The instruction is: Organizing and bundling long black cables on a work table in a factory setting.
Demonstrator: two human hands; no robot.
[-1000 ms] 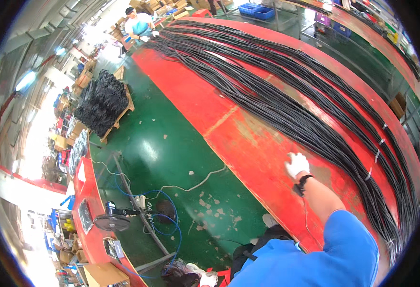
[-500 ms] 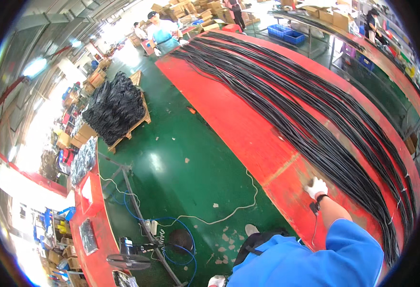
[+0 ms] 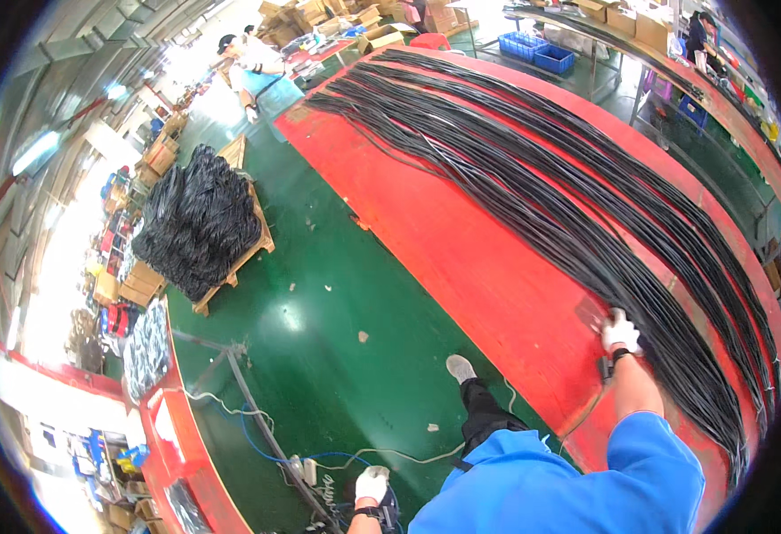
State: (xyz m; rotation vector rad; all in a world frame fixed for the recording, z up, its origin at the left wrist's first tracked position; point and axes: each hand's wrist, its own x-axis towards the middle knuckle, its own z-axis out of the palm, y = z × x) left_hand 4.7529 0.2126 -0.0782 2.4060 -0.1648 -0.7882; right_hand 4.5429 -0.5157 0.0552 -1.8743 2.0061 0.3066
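My right hand (image 3: 622, 332), in a white glove, reaches down to the red table (image 3: 461, 258) at the near edge of a long bundle of black cables (image 3: 577, 245). Its fingers look apart and touch the outer cables, without a visible grip. A dark band sits on that wrist, and a cord-like line hangs by it toward the table edge. My left hand (image 3: 372, 486), also white-gloved, hangs low over the green floor beside a dark fan. How its fingers are bent is hard to make out. More cable bundles run side by side along the table.
A pallet (image 3: 230, 289) heaped with black cables (image 3: 199, 222) stands on the floor at left. A pale cord (image 3: 390, 456) trails over the floor. Another red table (image 3: 177, 436) is at lower left. A co-worker (image 3: 252, 67) stands by the table's far end. Blue crates (image 3: 533, 52) sit behind.
My right hand has moved right and slightly up the table, to the cable bundle. My left hand has risen into view. One foot has stepped forward, and the co-worker has turned and leaned aside.
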